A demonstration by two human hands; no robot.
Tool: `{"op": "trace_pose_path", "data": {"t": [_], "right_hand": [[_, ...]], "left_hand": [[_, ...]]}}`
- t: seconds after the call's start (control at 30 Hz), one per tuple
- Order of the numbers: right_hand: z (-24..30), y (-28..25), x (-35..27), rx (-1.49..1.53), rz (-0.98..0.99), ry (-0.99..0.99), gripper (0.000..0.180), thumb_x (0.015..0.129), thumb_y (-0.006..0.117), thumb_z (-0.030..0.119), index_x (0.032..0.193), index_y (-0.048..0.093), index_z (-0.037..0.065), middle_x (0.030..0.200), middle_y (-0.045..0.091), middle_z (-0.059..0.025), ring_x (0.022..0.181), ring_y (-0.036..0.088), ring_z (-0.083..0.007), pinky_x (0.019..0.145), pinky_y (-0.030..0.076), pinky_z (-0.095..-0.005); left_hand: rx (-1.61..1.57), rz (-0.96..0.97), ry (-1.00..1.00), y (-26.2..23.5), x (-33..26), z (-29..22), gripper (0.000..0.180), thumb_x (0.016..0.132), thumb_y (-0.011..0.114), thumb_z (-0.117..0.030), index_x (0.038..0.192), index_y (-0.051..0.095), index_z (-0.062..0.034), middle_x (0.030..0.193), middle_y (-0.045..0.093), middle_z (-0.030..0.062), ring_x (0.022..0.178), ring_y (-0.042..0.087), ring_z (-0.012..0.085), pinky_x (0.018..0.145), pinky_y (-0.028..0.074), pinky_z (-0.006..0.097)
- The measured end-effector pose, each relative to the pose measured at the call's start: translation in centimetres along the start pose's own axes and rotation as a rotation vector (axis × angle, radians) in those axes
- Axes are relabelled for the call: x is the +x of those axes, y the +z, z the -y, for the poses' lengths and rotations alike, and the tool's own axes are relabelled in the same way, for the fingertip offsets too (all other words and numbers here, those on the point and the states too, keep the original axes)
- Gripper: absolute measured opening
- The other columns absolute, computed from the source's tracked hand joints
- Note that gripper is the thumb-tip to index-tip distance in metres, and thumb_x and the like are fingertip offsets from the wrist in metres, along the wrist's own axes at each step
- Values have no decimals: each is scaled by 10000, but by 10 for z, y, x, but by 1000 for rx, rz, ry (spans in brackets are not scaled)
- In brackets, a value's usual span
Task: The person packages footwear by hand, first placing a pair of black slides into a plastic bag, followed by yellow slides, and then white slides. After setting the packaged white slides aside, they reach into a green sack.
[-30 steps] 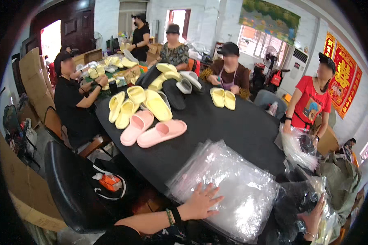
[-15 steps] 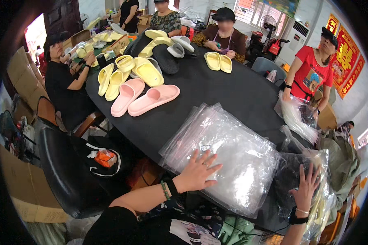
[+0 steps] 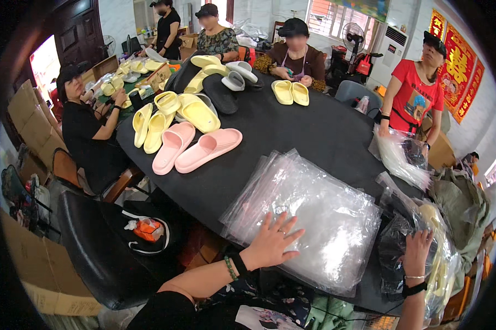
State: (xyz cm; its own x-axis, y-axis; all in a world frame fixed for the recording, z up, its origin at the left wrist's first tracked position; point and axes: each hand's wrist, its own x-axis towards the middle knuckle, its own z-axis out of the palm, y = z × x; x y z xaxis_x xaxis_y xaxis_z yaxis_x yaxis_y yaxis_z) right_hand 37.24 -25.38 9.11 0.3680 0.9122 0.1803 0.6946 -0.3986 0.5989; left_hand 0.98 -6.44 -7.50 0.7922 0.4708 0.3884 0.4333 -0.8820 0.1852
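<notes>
My left hand [image 3: 273, 242] lies with spread fingers on the near left part of a thick stack of clear plastic bags [image 3: 325, 220]. To the right of that stack, my right hand [image 3: 418, 252] rests on a crumpled clear bag [image 3: 393, 250], its fingers extended and a little bent. Pale yellow slippers in clear plastic [image 3: 436, 242] lie just beside the right hand, at the table's right edge. Neither hand grips anything that I can see. Left of the stack sits a pair of pink slippers [image 3: 208, 149].
Yellow, grey and black slippers are heaped on the black table [image 3: 248, 181], with a yellow pair [image 3: 290, 92] at the far side. A person in red [image 3: 415, 96] handles clear bags at the right; several others sit or stand around. A black chair [image 3: 88, 247] stands left.
The view has tilted up slightly, so the table things sit lower. My left hand stays spread on the stack; my right hand's fingers have drawn closer together and bent.
</notes>
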Motion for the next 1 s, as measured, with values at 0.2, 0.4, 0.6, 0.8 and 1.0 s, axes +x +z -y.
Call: {"op": "trace_pose_path", "data": {"t": [0.2,0.4,0.6,0.8,1.0], "right_hand": [[-10,73,21,-76,0,24,258,761,699,203,967,691,48,1107,596,-158,1177,498,-347,1183,223,-540],[8,106,33,80,78,69,626,529,862,305,1026,643,-8,1286,576,-233,1329,398,-445,1188,163,-597],[-44,189,34,122,-114,76,948,323,916,382,1136,598,12,1213,603,-206,1312,417,-451,1187,174,-591],[0,72,18,140,157,157,1130,261,927,387,1267,541,46,1109,634,-168,1292,439,-447,1186,178,-584],[-8,89,13,238,-25,68,886,265,911,310,1074,636,75,956,666,-133,1134,516,-404,1156,220,-567]], "left_hand": [[-5,-26,-31,-3,-4,3,660,933,510,-593,1465,476,-205,1573,326,167,1463,230,420,1118,160,692],[-11,170,-84,-11,-14,5,679,957,460,-592,1513,399,-207,1604,271,160,1481,213,421,1156,138,672],[-53,149,-49,-12,-5,-2,667,968,458,-577,1517,394,-204,1600,281,155,1484,208,405,1157,138,668],[-82,108,-34,-4,-4,-3,653,967,467,-572,1504,419,-203,1592,297,153,1481,215,398,1155,125,672],[-93,57,-43,-1,-5,0,654,953,477,-587,1488,445,-213,1582,316,159,1481,215,400,1152,123,667]]}}
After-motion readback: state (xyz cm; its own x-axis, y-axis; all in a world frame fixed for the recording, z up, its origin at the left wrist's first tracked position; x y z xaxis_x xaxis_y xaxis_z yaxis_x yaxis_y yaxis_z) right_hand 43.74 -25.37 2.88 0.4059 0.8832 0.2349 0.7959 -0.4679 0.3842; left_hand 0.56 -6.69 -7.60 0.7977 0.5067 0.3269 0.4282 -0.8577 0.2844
